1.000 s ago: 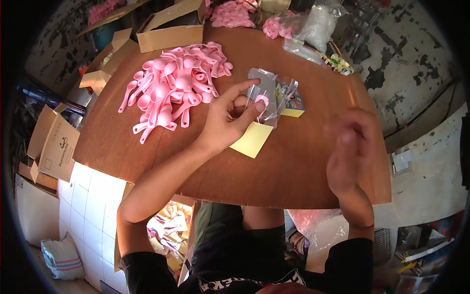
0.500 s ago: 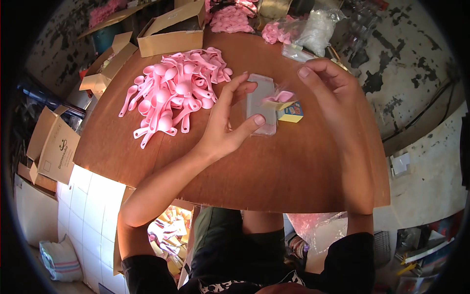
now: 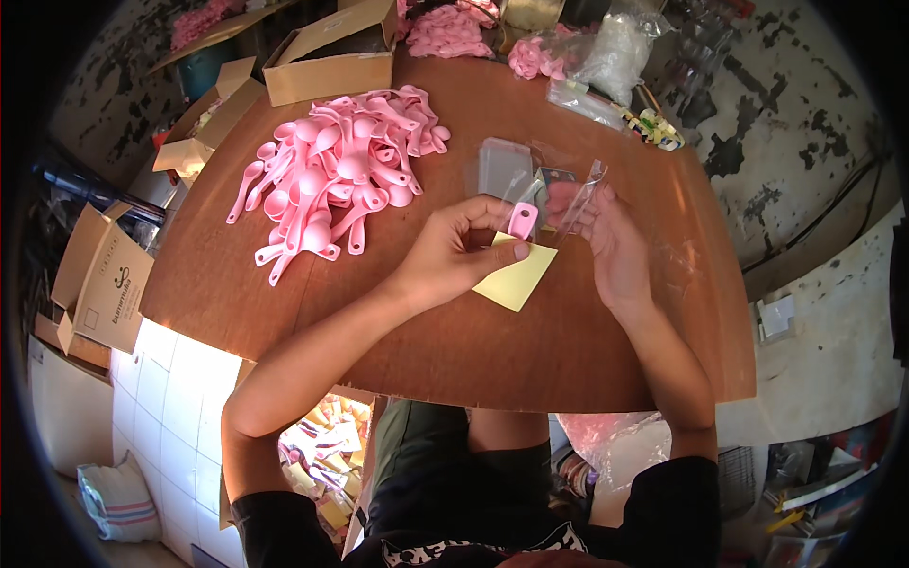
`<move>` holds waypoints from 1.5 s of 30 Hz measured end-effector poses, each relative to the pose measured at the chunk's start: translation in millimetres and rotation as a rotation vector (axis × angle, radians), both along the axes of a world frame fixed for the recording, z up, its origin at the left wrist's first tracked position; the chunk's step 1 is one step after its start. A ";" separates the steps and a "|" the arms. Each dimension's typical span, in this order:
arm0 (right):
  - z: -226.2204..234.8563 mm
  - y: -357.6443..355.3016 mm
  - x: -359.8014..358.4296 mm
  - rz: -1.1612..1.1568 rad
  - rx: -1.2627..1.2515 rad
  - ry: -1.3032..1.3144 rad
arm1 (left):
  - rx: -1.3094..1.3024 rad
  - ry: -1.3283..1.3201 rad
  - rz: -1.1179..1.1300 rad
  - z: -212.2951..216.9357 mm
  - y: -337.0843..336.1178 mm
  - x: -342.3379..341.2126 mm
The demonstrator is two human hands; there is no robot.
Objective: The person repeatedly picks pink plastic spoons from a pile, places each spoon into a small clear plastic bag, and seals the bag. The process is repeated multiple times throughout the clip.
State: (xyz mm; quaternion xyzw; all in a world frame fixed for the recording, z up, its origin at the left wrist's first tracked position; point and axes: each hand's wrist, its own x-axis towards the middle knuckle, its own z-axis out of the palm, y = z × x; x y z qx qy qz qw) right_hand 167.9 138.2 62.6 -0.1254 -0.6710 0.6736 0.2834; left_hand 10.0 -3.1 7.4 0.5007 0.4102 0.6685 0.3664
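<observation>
My left hand (image 3: 464,241) is closed in a pinch over the table, thumb on top, on a pink spoon (image 3: 523,220) laid against a pale yellow card (image 3: 516,275). Only the spoon's holed handle end shows; fingers and card hide the rest. To its right, my right hand (image 3: 606,232) has its fingers against a clear plastic bag (image 3: 579,204), seemingly gripping its edge. Just beyond the hands lie a stack of clear plastic sleeves (image 3: 505,168) and a small dark-topped box (image 3: 557,176), partly hidden by plastic.
A large heap of pink spoons (image 3: 331,170) covers the table's left side. Cardboard boxes (image 3: 331,66) stand at the far left edge. Bagged pink pieces (image 3: 450,36) and a white plastic bundle (image 3: 620,57) sit at the back. Below the table, a box holds packed pieces (image 3: 327,445).
My left hand has closed on the spoon and card, which lay over the small box, and drawn them nearer. My right hand has come down and left to the clear bag.
</observation>
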 end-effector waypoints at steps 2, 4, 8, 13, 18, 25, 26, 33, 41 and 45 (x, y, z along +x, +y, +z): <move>-19.7 -2.7 9.4 -0.005 0.056 0.023 | -0.014 -0.026 -0.011 -1.1 1.9 2.2; -38.6 -0.4 15.1 -0.023 0.109 0.044 | -0.034 -0.054 -0.029 -5.2 5.6 4.9; -45.8 -4.4 18.4 -0.108 0.113 0.059 | -0.054 -0.029 -0.029 -6.8 2.0 15.0; -45.2 -3.6 27.1 -0.094 0.142 0.104 | -0.023 0.018 -0.045 -7.1 0.7 16.6; -36.2 -13.6 30.4 -0.117 0.235 0.165 | 0.033 0.007 0.046 1.3 -2.8 16.4; -31.7 -17.5 30.9 -0.078 0.277 0.168 | 0.064 0.029 0.190 2.2 -4.2 16.7; -31.1 -18.6 29.6 -0.075 0.278 0.169 | 0.053 -0.069 0.168 2.5 -4.1 17.2; -45.3 -8.7 22.9 -0.140 0.174 0.110 | -0.089 -0.011 0.162 -4.5 3.6 4.3; -55.0 4.7 21.6 -0.054 0.170 0.099 | -0.095 -0.012 0.095 -7.4 6.7 -4.8; -53.0 3.6 22.1 -0.059 0.196 0.095 | -0.053 -0.010 0.044 -12.6 6.6 -9.8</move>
